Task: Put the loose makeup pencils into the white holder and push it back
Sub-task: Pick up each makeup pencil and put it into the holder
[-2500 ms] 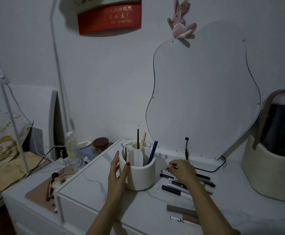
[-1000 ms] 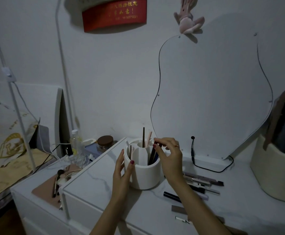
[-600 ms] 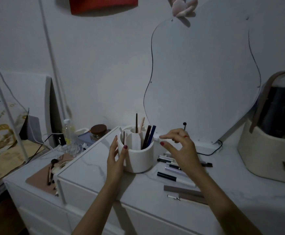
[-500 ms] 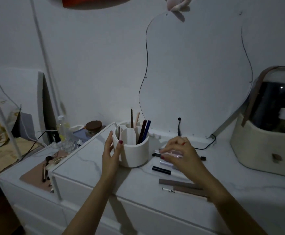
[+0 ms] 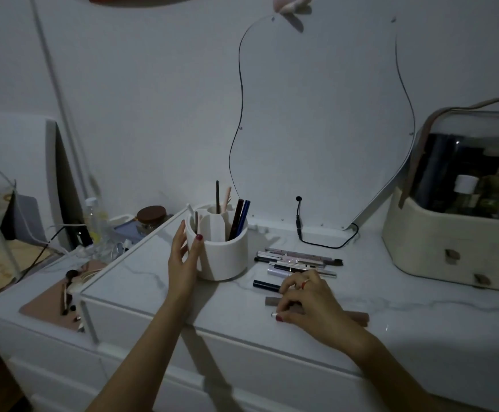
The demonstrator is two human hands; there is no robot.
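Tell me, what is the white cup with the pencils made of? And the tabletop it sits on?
The white holder looks like matte plastic, maybe ceramic: smooth thick walls, even white, no shine. The dim light leaves that open. The tabletop looks like marble or a marble-print surface: white with thin grey veins and a soft gloss. Whether it is real stone cannot be told from here.

- The white holder [image 5: 223, 251] is a round, divided cup standing upright on the marble top, left of the loose pencils.
- In it stand a thin dark brush, a pale pink stick, a brown pencil and a blue pencil [image 5: 244, 211], leaning to the right.
- The loose makeup pencils [image 5: 297, 261] lie flat, roughly parallel, just right of the holder: pale, silver and black ones behind, brown ones in front.
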